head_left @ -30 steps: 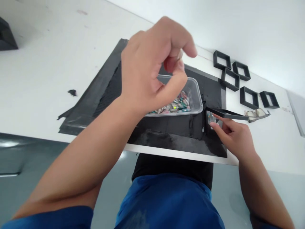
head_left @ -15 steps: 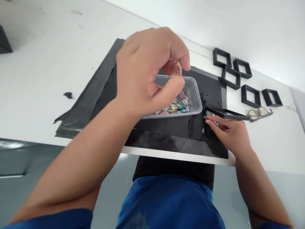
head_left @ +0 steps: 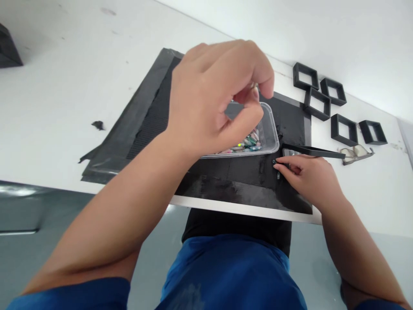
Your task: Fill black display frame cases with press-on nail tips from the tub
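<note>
My left hand (head_left: 219, 94) is raised above a clear plastic tub (head_left: 269, 129), hiding much of it. Its fingers curl into a pinch, and a tiny pale bit shows between the tips, too small to name. Small shiny teal, pink and silver gems (head_left: 250, 142) lie in the tub. Right of the tub, my right hand (head_left: 303, 174) rests low over the black mat (head_left: 226, 185), thumb and forefinger closed on a small dark teal gem (head_left: 274, 162). Another small gem (head_left: 278, 175) lies just below the fingertips. A long thin black piece (head_left: 316, 151) lies against this hand, its kind unclear.
Several black square frames (head_left: 318, 103) stand at the back right of the white table (head_left: 371, 193). Eyeglasses (head_left: 358, 153) lie in front of them. A black scrap (head_left: 97, 125) is on the left, and a black box (head_left: 9, 47) stands at the far left edge.
My left hand has shifted a little right over the tub, still pinched. The fingertips of my right hand have moved slightly left, and a gem now shows below them.
</note>
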Demonstrator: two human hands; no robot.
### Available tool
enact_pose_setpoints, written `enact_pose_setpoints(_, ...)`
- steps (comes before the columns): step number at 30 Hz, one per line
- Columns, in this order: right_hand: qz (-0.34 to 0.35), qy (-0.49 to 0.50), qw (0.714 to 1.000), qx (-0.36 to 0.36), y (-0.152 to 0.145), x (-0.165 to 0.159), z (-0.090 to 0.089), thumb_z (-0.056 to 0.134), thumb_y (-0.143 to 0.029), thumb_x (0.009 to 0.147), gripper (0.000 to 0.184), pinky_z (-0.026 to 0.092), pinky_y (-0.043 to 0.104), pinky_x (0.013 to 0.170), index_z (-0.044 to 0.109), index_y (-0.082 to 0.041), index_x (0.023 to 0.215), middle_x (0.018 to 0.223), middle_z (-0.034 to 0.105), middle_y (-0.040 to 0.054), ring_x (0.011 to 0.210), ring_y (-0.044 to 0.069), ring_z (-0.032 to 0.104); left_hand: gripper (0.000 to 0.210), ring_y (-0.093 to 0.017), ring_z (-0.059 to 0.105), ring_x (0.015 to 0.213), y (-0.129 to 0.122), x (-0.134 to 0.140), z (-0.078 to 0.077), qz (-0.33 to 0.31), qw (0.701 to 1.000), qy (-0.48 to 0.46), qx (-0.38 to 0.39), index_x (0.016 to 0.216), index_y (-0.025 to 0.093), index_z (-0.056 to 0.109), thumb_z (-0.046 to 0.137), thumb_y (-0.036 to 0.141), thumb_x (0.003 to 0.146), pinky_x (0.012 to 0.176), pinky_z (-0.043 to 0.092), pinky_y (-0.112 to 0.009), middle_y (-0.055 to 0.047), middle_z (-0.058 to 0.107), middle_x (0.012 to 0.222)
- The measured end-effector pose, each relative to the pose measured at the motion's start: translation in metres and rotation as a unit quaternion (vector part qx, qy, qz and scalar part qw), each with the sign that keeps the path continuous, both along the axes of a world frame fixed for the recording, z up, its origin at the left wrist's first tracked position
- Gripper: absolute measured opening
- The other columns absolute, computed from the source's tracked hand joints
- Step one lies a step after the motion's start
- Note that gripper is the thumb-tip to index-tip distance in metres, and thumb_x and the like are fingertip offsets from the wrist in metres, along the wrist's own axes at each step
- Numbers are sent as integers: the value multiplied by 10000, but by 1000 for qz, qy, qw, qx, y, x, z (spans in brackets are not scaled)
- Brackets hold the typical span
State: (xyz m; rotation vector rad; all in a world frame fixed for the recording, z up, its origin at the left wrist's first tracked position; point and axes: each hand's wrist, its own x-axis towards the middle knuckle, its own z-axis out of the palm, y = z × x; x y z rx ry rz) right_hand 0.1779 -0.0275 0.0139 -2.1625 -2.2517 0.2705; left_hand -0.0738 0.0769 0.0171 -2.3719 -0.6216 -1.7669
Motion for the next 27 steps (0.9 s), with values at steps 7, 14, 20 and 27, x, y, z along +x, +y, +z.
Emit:
enact_pose_setpoints(7,16,-80,994,-71,10,-15,14,625,-334,1006,177,343,303,603,774,-275,1081,747,722,-7,607,180,594,189,-106,562,613,-1,3,1,17,1000,-9,2,906,207,626,454,132,886,594,393,-291,11,610,692)
enact_pose_setpoints(14,51,-164,976,-136,13,-32,20,468,-236,1051,182,310,319,569,640,-205,1104,800,724,59,601,196,588,193,-114,552,624,3,7,0,-38,997,-61,-12,903,223,603,469,104,831,622,394,-295,22,605,754)
enact_pose_setpoints(20,81,-227,954,-176,16,-44,29,487,-163,1013,148,270,327,528,597,-174,1111,757,695,87,546,199,560,265,-123,565,645,3,6,-1,-68,997,-34,-28,970,223,611,443,65,839,644,380,-306,11,606,830)
enact_pose_setpoints(27,118,-246,943,-192,21,-44,35,515,-192,997,73,268,330,540,583,-211,1012,793,689,82,605,207,578,249,-139,557,651,-1,6,1,-65,998,-5,-27,1017,222,604,429,98,890,639,385,-307,14,546,742)
